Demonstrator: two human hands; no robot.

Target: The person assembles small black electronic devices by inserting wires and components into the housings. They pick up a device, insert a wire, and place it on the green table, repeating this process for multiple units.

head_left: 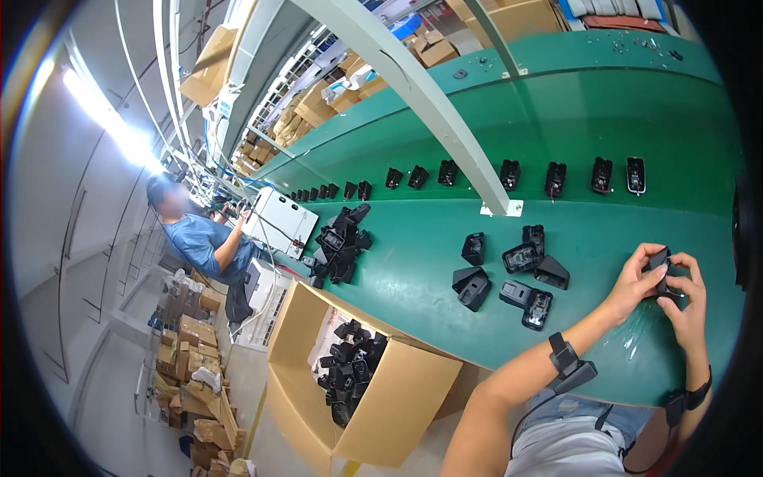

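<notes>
Above the green bench (413, 254), at the right, my left hand (632, 280) and my right hand (688, 298) hold a small black plastic housing (659, 261) between them. Fingers of both hands are closed round it and cover much of its surface. To the left of my hands lie several loose black housings, among them an open-topped one (539, 308) and a wedge-shaped one (551, 273). A clear plastic film or bag (633, 338) seems to lie on the bench just below my hands.
A row of black housings (602, 175) stands along the bench's green strip, behind a grey post (445, 119). Further left is a pile of black parts (342, 245). An open carton (405, 397) of similar parts stands below the bench edge. A co-worker (203, 238) stands by a white machine (280, 219).
</notes>
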